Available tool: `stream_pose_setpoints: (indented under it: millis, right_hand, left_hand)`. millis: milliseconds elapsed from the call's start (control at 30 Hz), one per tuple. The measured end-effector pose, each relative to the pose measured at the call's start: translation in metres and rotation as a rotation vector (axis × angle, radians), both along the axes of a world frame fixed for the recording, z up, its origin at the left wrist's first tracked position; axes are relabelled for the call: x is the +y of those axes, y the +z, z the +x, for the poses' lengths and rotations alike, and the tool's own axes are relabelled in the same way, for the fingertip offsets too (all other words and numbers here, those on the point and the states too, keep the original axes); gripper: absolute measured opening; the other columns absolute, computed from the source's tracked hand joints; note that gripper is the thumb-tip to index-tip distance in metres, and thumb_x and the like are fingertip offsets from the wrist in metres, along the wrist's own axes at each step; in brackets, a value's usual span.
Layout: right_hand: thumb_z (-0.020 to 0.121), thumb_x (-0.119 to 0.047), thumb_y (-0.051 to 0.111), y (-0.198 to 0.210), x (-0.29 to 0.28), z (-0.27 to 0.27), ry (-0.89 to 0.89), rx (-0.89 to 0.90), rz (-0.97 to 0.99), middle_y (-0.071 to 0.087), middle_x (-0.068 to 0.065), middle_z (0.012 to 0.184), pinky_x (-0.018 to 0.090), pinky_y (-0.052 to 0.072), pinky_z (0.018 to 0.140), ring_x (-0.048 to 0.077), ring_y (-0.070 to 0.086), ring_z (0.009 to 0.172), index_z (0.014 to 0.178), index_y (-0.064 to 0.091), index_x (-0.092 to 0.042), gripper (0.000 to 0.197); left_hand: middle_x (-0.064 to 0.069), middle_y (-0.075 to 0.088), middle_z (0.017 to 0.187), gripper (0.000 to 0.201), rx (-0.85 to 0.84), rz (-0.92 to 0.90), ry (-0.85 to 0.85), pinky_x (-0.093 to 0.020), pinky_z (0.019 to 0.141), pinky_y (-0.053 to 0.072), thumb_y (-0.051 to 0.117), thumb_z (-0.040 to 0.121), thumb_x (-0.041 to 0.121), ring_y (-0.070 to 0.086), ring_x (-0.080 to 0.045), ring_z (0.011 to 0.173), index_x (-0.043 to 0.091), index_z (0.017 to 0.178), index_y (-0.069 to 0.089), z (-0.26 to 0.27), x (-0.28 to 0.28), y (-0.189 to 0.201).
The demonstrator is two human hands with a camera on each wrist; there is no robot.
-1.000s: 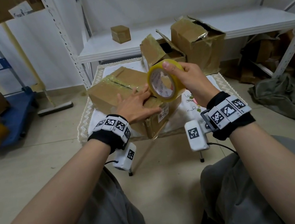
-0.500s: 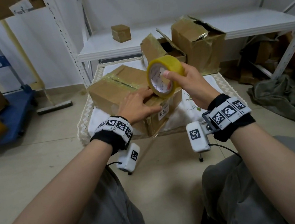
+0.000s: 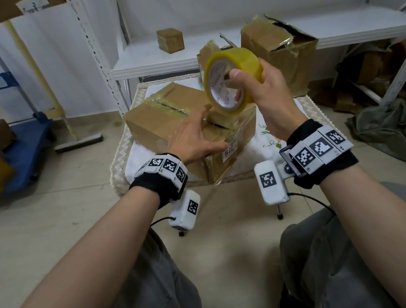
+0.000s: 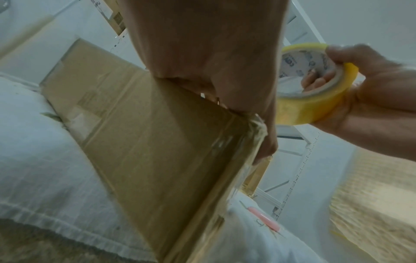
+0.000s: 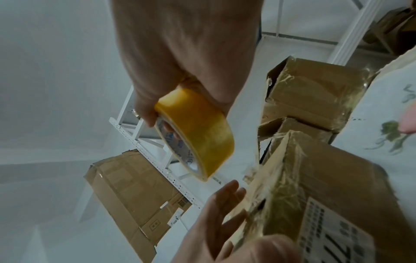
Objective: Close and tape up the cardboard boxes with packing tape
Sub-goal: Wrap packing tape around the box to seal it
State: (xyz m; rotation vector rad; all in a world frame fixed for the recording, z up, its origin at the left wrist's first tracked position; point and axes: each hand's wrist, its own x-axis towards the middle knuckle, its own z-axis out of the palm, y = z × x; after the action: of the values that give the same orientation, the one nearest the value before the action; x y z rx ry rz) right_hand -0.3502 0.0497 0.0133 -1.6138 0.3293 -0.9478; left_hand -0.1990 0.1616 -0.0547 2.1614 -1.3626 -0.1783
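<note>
Right hand point(image 3: 264, 92) gripping tape roll point(image 3: 234, 81), raised above box; left hand point(image 3: 193, 136) open, flat on box top.

Fingers noted through roll core, thumb on rim. Cardboard box point(image 3: 163, 114) found on cloth-covered desk point(image 3: 126, 150), old tape along an unsealed centre seam. Advised: locate the free tape end, anchor it over the near edge, hold flaps level and press along the seam. Free end not discernible in any view. Left wrist view alone revealed crumpled tape at box corner; right wrist view alone revealed printed label point(image 5: 351, 236) face.
</note>
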Motion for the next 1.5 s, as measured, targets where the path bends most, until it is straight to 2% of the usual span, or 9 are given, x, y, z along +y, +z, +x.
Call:
stream_pose_setpoints:
  millis: [233, 400, 533, 667, 833, 1067, 1267, 1367, 1500]
  right_hand:
    - [0.089, -0.030, 0.071, -0.001, -0.006, 0.000, -0.086, 0.080, 0.028, 0.070, 0.008, 0.087, 0.031, 0.052, 0.074, 0.016, 0.064, 0.078, 0.100, 0.069, -0.009, 0.023]
    - [0.089, -0.028, 0.072, -0.011, -0.009, -0.008, -0.067, 0.205, 0.016, 0.063, 0.004, 0.075, 0.036, 0.049, 0.071, 0.020, 0.059, 0.071, 0.091, 0.067, -0.011, 0.018]
    - [0.083, -0.034, 0.072, -0.012, -0.009, -0.014, -0.091, 0.281, -0.062, 0.063, 0.005, 0.073, 0.038, 0.049, 0.069, 0.021, 0.060, 0.070, 0.095, 0.067, 0.001, 0.037]
    - [0.088, -0.024, 0.071, -0.011, -0.011, -0.026, -0.090, 0.329, -0.093, 0.062, 0.002, 0.067, 0.035, 0.049, 0.066, 0.016, 0.060, 0.060, 0.096, 0.068, 0.004, 0.030]
    - [0.091, -0.018, 0.069, -0.013, -0.010, -0.040, -0.083, 0.359, -0.103, 0.061, -0.006, 0.056, 0.020, 0.047, 0.053, 0.009, 0.058, 0.050, 0.100, 0.070, 0.003, 0.023]
    - [0.090, -0.016, 0.070, -0.023, -0.026, -0.060, -0.031, 0.460, -0.077, 0.064, -0.006, 0.068, 0.026, 0.050, 0.062, 0.013, 0.058, 0.060, 0.099, 0.070, -0.015, 0.009]
    - [0.088, 0.010, 0.061, -0.023, -0.036, -0.059, 0.096, 0.307, -0.093, 0.058, -0.007, 0.080, 0.019, 0.046, 0.072, 0.005, 0.057, 0.075, 0.106, 0.058, -0.012, 0.029]
    - [0.087, 0.013, 0.059, -0.019, -0.037, -0.049, 0.150, 0.226, -0.096, 0.061, -0.007, 0.088, 0.018, 0.048, 0.075, 0.006, 0.062, 0.083, 0.106, 0.057, -0.019, 0.038]
    - [0.089, 0.009, 0.059, -0.030, -0.050, -0.032, 0.115, 0.240, -0.044, 0.058, -0.002, 0.089, 0.023, 0.045, 0.077, 0.010, 0.058, 0.082, 0.109, 0.054, -0.014, 0.031]
  left_hand:
    - [0.005, 0.053, 0.144, 0.100, -0.007, 0.063, 0.014, -0.046, 0.105, 0.044, 0.072, 0.061, 0.070, 0.052, -0.020, 0.128, 0.033, 0.147, 0.036, 0.000, -0.001, 0.003]
    - [0.021, 0.063, 0.126, 0.077, 0.010, 0.050, -0.017, -0.044, 0.095, 0.051, 0.066, 0.058, 0.077, 0.061, -0.011, 0.112, 0.045, 0.127, 0.055, 0.004, -0.005, -0.003]
    - [0.015, 0.038, 0.154, 0.092, -0.078, 0.086, -0.043, -0.049, 0.114, 0.035, 0.057, 0.065, 0.077, 0.040, -0.015, 0.140, 0.036, 0.146, 0.043, 0.003, -0.004, -0.002]
    - [0.006, 0.014, 0.164, 0.080, -0.187, 0.226, -0.050, -0.051, 0.120, 0.010, 0.052, 0.089, 0.064, 0.019, -0.022, 0.149, 0.031, 0.155, 0.021, -0.009, 0.000, 0.008]
    - [0.006, 0.015, 0.163, 0.069, -0.263, 0.249, -0.068, -0.056, 0.119, 0.014, 0.046, 0.095, 0.058, 0.024, -0.021, 0.148, 0.031, 0.155, 0.024, -0.013, -0.003, 0.010]
    - [0.013, 0.018, 0.161, 0.064, -0.285, 0.211, -0.088, -0.065, 0.115, 0.016, 0.049, 0.095, 0.052, 0.023, -0.025, 0.148, 0.035, 0.152, 0.027, -0.016, -0.005, 0.009]
    - [0.006, 0.039, 0.155, 0.082, -0.168, -0.027, 0.050, -0.063, 0.113, 0.028, 0.045, 0.073, 0.066, 0.047, -0.023, 0.135, 0.032, 0.148, 0.040, -0.013, -0.009, 0.012]
    - [-0.001, 0.040, 0.154, 0.081, -0.151, -0.083, 0.158, -0.060, 0.110, 0.034, 0.043, 0.074, 0.066, 0.043, -0.030, 0.137, 0.026, 0.145, 0.045, -0.013, -0.012, 0.017]
    - [-0.003, 0.034, 0.158, 0.065, -0.210, 0.017, 0.224, -0.063, 0.113, 0.023, 0.049, 0.089, 0.052, 0.025, -0.039, 0.145, 0.025, 0.148, 0.041, -0.015, -0.022, 0.027]
